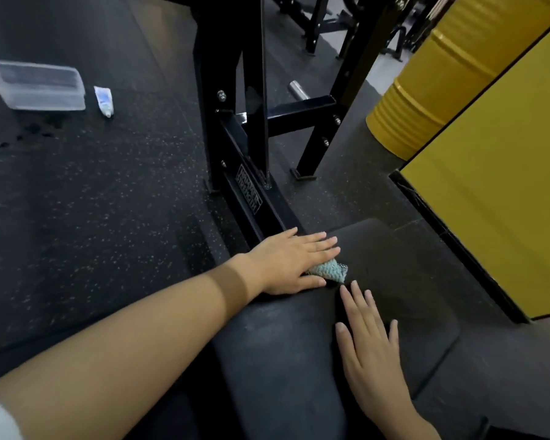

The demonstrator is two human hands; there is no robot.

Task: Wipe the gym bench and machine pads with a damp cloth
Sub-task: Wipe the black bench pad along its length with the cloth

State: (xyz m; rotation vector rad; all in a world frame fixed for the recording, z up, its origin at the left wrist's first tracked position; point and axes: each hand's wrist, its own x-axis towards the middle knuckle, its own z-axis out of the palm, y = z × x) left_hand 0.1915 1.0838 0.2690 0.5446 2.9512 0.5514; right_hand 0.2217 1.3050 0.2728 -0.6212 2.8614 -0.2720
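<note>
Pinning cloth point(329, 271) flat beneath straight fingers of left hand point(286, 262), not clutching it, at the gap between bench pads point(283, 344), probably to reach the crease, with right hand point(372, 344) spread flat just beside, likely bracing.

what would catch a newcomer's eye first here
The left hand presses a teal cloth onto the dark bench pad at lower centre, with the right hand flat beside it. A yellow barrel stands out at upper right. On the floor at upper left sit a clear plastic container and a small tube.
</note>
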